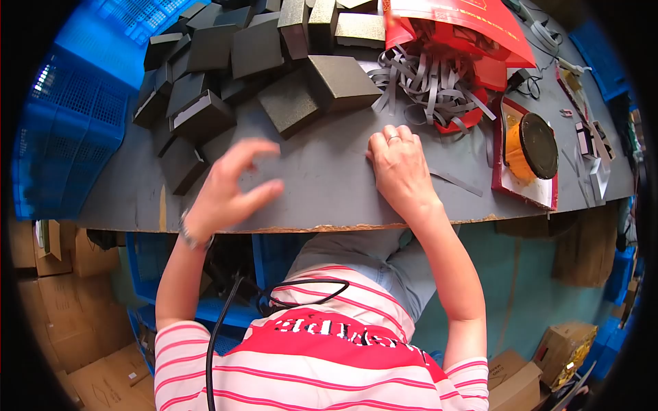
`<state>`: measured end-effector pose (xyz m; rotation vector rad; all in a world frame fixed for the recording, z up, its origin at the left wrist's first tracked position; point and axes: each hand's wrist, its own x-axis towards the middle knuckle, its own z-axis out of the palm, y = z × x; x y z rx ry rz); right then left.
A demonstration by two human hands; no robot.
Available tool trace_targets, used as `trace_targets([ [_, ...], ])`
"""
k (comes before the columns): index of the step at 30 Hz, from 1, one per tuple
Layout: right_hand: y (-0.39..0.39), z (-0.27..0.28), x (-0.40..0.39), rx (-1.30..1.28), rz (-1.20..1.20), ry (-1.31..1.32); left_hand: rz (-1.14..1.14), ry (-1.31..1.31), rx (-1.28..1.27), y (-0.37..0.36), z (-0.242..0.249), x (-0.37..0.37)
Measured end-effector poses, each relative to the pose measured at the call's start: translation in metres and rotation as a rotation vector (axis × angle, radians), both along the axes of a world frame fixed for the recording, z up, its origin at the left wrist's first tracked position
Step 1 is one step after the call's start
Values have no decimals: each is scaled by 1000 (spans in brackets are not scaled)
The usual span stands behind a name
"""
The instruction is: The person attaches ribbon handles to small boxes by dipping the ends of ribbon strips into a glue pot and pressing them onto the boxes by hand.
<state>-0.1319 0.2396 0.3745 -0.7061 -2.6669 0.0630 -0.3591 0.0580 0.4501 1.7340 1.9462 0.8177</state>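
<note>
Two bare hands over a grey table (308,198). Landmark: pile of dark boxes (257,51), on the table's far side, left of centre.

Left hand (236,181): just on the near side of the pile, blurred. Thumb and fingers spread wide, open gap between them, nothing in it. Bracelet (193,233) on the wrist. Can't tell whether this hand touches the table.

Right hand (401,164): near side of the pile, toward its right end, back of hand up. Fingers bent and close together, tips turned down at the table, ring (393,140) on one. Undersides hidden, so can't tell if anything is pinched. Nearest box is just beyond the fingertips, apart from them.

Loose grey strip (456,182) lies flat to the right of the pile and nearer the person, one end just beside the right wrist.

Right of the pile: red bag (466,20), with a tangle of grey strips (428,85) at its mouth. Farther right of the pile: red tray (499,179) with an orange tub (517,154) in it, dark round lid (539,146) on the tub. Left of the pile: blue crates (75,130).

Boxes lie at mixed angles, some stacked; one at the pile's near left shows a pale inner edge.
</note>
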Motion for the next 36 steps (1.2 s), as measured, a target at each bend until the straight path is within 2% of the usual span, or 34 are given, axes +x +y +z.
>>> trace_targets([
  [1, -3, 0, 4, 27, 15, -29, 98, 313, 94, 22, -13, -2],
  [3, -10, 5, 12, 32, 48, -81, 144, 581, 238, 63, -40, -15],
  [6, -17, 9, 31, -280, 198, 251, 201, 650, 216, 94, -61, -7],
  [8, -23, 17, 51, -585, 106, 397, 235, 709, 123, 92, -55, 6],
  [9, -26, 23, 63, -752, 31, 441, 212, 686, 96, 85, -50, 12],
  [12, -29, 31, 101, -768, -33, 551, 106, 613, 1, 54, -28, 35],
  [14, -29, 40, 127, -760, -150, 588, 8, 442, -53, 36, -14, 48],
  [16, -27, 46, 150, -758, -269, 614, -66, 391, -68, 30, -10, 64],
  [19, -22, 48, 177, -825, -385, 697, -204, 293, -7, 48, -16, 82],
  [25, -19, 55, 206, -770, -433, 553, -451, 265, 113, 118, -27, 131],
  [26, -19, 54, 208, -839, -479, 581, -446, 340, 161, 126, -27, 141],
  [28, -20, 49, 209, -865, -508, 731, -442, 426, 250, 138, -23, 160],
  [32, -21, 46, 190, -1141, -447, 1110, -565, 217, 432, 145, -21, 193],
  [36, -21, 44, 168, -1362, -344, 1266, -610, 158, 513, 147, -30, 202],
])
